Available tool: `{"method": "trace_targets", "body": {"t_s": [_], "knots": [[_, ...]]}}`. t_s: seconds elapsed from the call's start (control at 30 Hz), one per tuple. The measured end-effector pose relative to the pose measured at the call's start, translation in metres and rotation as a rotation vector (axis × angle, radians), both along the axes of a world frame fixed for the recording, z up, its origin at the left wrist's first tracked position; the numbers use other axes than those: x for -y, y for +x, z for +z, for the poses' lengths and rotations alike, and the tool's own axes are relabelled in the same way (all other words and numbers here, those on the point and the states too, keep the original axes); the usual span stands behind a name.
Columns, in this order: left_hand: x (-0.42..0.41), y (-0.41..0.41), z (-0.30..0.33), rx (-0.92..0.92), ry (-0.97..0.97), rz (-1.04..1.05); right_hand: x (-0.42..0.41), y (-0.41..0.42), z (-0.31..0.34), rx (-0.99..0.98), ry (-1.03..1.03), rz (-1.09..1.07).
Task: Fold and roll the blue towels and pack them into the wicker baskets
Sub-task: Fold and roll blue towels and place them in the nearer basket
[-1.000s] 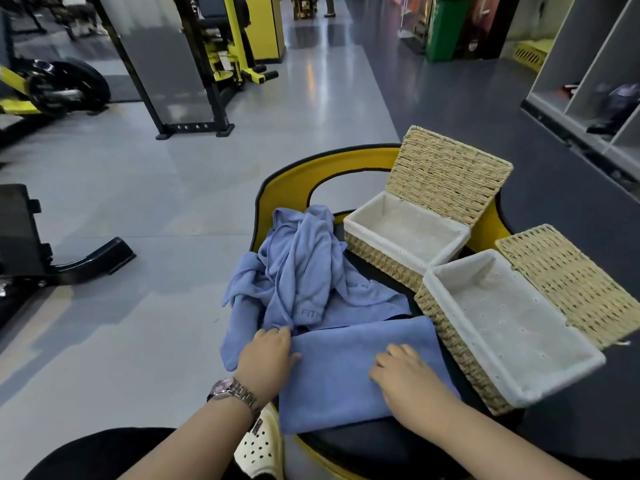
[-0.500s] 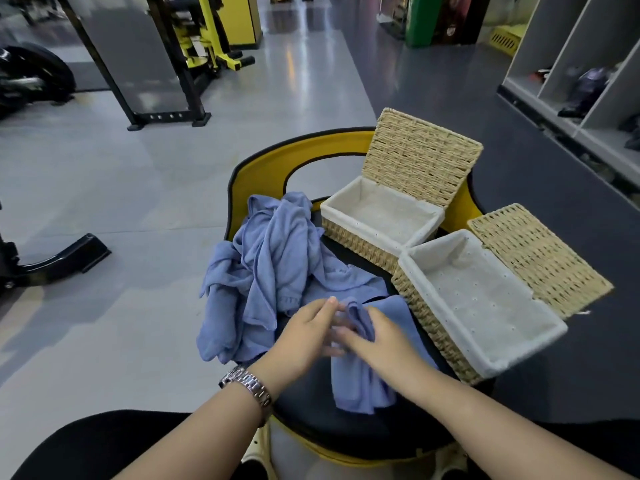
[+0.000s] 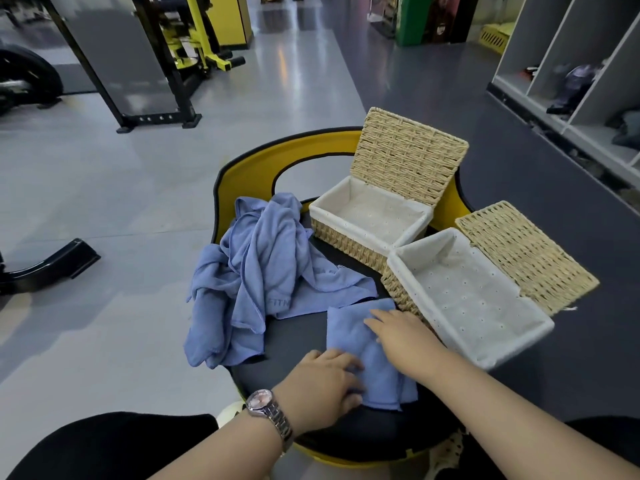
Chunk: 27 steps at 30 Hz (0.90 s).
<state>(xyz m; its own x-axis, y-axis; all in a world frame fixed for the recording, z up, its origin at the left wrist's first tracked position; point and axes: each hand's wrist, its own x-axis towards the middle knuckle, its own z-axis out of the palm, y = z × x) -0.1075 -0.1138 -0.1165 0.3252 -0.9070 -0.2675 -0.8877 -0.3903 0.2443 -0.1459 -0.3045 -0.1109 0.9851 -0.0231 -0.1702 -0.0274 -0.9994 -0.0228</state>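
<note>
A folded blue towel (image 3: 349,327) lies as a narrow strip on the black seat (image 3: 298,334), running away from me. My left hand (image 3: 322,386) presses on its near end, fingers curled at the towel's edge. My right hand (image 3: 401,336) lies flat on the strip's right side with straight fingers. A heap of unfolded blue towels (image 3: 263,271) sits at the seat's left and hangs over its edge. Two wicker baskets with white liners stand open at the right: a far basket (image 3: 346,233) and a near basket (image 3: 401,289). Both hold nothing.
The seat has a yellow backrest (image 3: 311,147) behind the baskets. Grey gym floor spreads to the left, with a black machine foot (image 3: 52,261) and a black rack (image 3: 159,119). Open shelves (image 3: 588,81) stand at the far right.
The towel was a wide rectangle under both hands, then was gathered between them, and now lies as a narrower strip. My hands moved from meeting in the middle to pressing it flat.
</note>
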Motion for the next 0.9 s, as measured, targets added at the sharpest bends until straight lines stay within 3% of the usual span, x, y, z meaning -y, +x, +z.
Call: {"method": "trace_targets", "body": {"t_s": [0.2, 0.27, 0.37, 0.47, 0.67, 0.77, 0.9], "knots": [[-0.018, 0.039, 0.005, 0.215, -0.011, 0.153, -0.016, -0.005, 0.006, -0.168, -0.035, -0.058], [-0.023, 0.048, 0.005, 0.145, -0.071, 0.259, -0.018, -0.005, 0.009, -0.06, -0.036, -0.08], [-0.027, 0.052, 0.001, 0.018, -0.109, 0.42, -0.011, 0.001, 0.008, 0.144, 0.171, -0.128], [-0.027, 0.052, -0.005, 0.087, 0.016, 0.406, -0.008, 0.009, -0.001, 0.009, 0.295, -0.088], [-0.022, 0.056, -0.009, 0.066, 0.115, 0.433, -0.006, 0.014, -0.012, -0.153, 0.18, -0.086], [-0.023, 0.059, -0.004, -0.01, 0.017, 0.456, -0.002, 0.011, -0.004, -0.084, 0.195, -0.061], [-0.024, 0.064, 0.009, -0.06, -0.266, 0.495, 0.003, 0.006, 0.007, 0.132, 0.404, -0.13]]}}
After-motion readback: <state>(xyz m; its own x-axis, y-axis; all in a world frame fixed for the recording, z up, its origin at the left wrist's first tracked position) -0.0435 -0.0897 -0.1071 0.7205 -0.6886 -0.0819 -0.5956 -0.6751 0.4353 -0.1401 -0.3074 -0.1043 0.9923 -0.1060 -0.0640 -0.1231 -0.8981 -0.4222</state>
